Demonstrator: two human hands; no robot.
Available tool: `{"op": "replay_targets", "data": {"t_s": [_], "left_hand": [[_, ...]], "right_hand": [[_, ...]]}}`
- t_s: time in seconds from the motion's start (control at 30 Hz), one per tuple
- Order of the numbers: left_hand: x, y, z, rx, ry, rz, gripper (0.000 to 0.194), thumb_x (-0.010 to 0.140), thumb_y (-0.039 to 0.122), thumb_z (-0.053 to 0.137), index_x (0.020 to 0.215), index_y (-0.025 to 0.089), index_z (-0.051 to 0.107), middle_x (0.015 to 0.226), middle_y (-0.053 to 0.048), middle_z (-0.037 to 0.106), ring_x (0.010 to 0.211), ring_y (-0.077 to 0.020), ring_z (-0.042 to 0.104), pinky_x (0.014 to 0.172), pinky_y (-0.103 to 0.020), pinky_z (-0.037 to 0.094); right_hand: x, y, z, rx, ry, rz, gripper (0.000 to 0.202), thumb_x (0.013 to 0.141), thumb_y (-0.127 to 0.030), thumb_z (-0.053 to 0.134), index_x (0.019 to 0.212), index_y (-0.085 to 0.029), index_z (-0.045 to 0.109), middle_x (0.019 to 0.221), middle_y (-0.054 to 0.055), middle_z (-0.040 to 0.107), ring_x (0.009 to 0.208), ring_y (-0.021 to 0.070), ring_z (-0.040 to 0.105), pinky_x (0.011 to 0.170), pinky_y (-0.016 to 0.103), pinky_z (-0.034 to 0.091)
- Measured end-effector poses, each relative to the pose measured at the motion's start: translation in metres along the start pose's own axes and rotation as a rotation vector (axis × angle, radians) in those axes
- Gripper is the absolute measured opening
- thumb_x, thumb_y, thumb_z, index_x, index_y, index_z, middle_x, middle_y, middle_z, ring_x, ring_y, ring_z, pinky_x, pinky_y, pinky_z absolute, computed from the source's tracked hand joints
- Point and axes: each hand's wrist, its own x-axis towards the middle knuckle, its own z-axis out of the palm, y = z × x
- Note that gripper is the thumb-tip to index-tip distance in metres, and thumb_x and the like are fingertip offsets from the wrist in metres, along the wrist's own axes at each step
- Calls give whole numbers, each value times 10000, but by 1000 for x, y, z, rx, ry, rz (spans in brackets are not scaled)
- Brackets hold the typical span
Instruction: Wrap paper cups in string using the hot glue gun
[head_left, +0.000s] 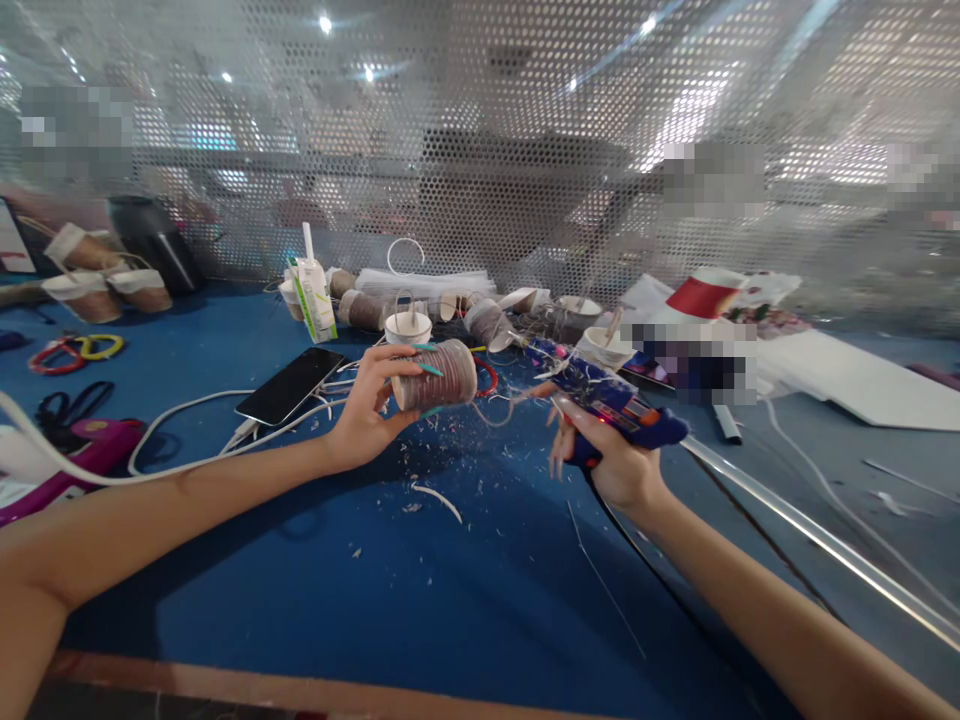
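My left hand [379,395] is closed around a small cup wrapped in brownish cord [444,375], held on its side above the blue table. From the cup's right end a loose strand of cord [499,420] trails toward my right hand [619,465]. That hand is closed on the handle of a dark blue hot glue gun [600,390], its nozzle pointing up and left toward the back of the table. Glue strings and fluff cling to the gun. A clear glue stick [810,535] seems to extend from its rear. Below the hands, scraps [439,500] litter the tabletop.
Behind the hands lie white cups [409,328] and cord-wrapped cups [365,310] along a perforated metal screen [315,150]. A phone [291,386] with white cables, scissors [75,352] and a magenta object [97,455] are left. White board [862,380] lies right; a black cable [637,555] trails below the gun.
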Motion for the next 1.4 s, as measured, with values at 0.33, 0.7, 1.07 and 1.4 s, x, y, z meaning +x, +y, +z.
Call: {"op": "replay_targets", "data": {"t_s": [0.33,0.7,1.07,1.4], "left_hand": [[2,-9,3,-177,25,-104,463,738,322,812,1133,282,573,1232,-51,474,1214,-213,515,888,-339,568],[2,-5,3,-185,13,-99,438,733,250,813,1114,285,598,1219,-50,492,1205,-214,515,866,-335,583],[2,-3,2,-141,3,-33,382,765,225,786,1100,264,609,1211,-53,522,1202,-209,538,880,-342,585],[2,-4,3,-137,10,1,386,768,193,776,1112,267,616,1208,-49,526,1204,-199,545,881,-334,595]], "right_hand": [[-1,-7,8,-233,-17,-37,169,661,-258,689,591,-214,541,529,-20,607,387,101,492,341,231,419],[-3,-9,10,-282,-52,-9,115,651,-219,612,586,-218,517,498,-33,599,323,104,504,297,223,426],[-3,-8,9,-297,-49,-31,131,635,-204,593,567,-219,482,454,-53,529,323,91,473,299,209,408],[-2,-9,10,-288,-52,16,129,615,-238,592,569,-219,473,462,-54,513,315,87,473,284,205,420]]}}
